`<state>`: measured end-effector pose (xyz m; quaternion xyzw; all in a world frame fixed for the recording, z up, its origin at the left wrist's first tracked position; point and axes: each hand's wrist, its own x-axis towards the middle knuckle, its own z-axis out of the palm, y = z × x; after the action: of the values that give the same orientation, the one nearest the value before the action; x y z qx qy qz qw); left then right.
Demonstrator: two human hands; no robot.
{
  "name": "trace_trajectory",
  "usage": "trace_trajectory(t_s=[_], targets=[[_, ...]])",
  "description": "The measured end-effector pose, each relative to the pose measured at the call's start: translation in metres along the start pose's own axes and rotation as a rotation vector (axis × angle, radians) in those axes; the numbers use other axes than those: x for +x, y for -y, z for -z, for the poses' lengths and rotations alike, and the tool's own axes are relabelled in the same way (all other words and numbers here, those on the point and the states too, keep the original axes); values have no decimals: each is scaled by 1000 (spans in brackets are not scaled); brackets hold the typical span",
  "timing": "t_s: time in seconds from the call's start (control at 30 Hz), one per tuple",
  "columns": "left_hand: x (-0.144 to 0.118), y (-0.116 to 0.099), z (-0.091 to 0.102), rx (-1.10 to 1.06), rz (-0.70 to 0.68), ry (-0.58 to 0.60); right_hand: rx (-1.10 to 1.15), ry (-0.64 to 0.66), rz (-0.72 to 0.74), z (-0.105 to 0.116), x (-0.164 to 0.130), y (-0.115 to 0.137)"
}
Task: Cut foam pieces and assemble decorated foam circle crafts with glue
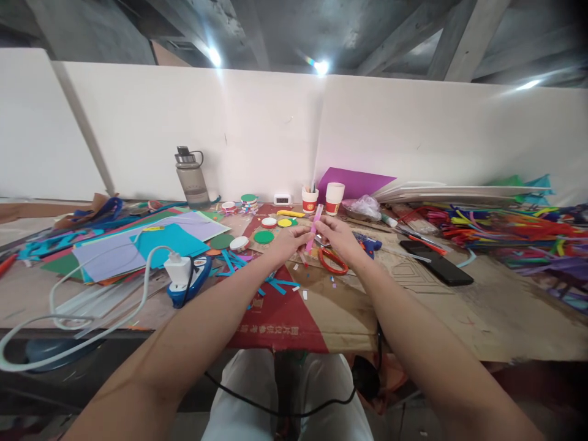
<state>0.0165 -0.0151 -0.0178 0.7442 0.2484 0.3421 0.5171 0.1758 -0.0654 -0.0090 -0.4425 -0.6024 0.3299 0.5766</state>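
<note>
both hands, left hand (289,242) and right hand (337,236), pinch a pink paper strip (315,228) above the desk (482,306) centre, near red scissors (333,261); it looks light, floppy, easily creased, best held at its ends.

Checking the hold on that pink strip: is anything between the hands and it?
Nothing visible. The left hand and right hand both pinch the pink strip directly, raised above the table; the red ring lies below, apart.
</note>
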Motion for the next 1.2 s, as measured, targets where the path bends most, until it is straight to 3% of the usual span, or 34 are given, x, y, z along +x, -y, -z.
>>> trace_trajectory(t_s=[0.23,0.4,0.57,0.7,0.87,1.2], targets=[[-1,3,-1,272,11,5,-2,-160,-31,6,3,-8],[-2,-1,5,263,94,-211,120,-388,-32,15,7,-14],[-3,-9,13,208,22,-351,132,-400,-43,17,6,-18],[-4,-1,1,280,21,-273,80,-368,-85,15,4,-24],[-12,1,-20,552,-173,-175,15,-340,-77,15,3,-30],[-23,-15,-28,596,-304,-65,-87,-295,-84,9,-2,-28]])
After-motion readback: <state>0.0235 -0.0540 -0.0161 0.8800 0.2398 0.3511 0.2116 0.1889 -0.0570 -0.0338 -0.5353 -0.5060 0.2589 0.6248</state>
